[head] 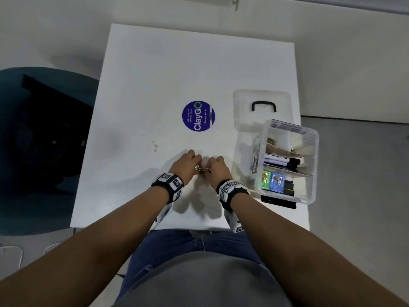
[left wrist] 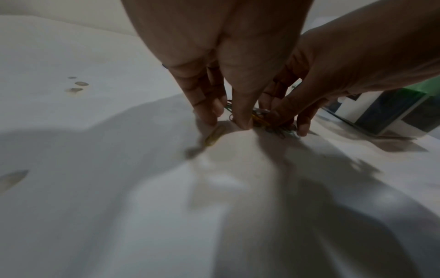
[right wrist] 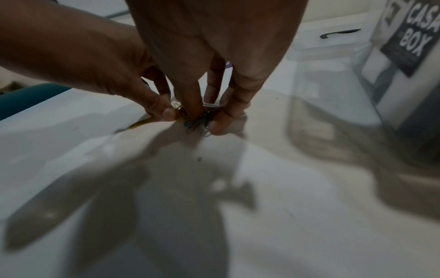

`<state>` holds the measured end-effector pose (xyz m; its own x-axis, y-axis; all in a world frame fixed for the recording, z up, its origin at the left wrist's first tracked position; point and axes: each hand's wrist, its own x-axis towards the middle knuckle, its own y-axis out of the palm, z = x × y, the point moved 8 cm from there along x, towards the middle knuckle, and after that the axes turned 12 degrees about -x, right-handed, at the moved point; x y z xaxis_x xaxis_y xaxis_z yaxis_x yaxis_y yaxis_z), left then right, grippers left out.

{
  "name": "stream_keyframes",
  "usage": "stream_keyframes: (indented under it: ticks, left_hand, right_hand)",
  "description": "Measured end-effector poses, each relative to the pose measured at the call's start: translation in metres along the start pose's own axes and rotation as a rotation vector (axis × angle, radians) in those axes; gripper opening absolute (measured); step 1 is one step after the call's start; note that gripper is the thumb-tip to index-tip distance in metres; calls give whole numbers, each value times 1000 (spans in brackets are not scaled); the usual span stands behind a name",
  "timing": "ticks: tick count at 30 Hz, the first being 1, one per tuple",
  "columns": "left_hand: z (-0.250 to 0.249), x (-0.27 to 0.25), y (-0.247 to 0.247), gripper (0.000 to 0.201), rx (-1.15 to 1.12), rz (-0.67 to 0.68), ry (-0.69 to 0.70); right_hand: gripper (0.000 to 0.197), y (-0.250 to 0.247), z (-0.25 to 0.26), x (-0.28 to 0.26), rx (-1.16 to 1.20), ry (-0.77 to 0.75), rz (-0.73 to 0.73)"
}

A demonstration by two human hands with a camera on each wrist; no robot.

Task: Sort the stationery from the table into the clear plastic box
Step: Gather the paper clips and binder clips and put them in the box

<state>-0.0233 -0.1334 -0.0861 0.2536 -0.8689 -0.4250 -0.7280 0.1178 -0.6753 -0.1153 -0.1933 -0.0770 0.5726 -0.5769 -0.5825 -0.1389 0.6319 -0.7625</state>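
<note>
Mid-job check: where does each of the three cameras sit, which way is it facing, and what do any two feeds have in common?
Head: on the head, looking down at the white table, clear plastic box and its lid; both forearms, left hand and right hand show.
Left wrist: low over the table, facing along the left hand's fingers, which gather paper clips.
Right wrist: low, facing along the right hand's fingers; the box stands at right.
Shared: both wrist views show both hands meeting at the clips.
</note>
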Motion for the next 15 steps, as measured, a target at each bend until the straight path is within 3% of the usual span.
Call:
stream_keyframes:
  ticks: [7,15]
  left_hand:
    - [-5,-2,0,13,150,33,4]
    - [3,-2,-12,13,104,-26,9]
  right_hand:
    - [18,1,-21,2,159,67,-83]
    - [9,-29,-22,1,246,26,-166]
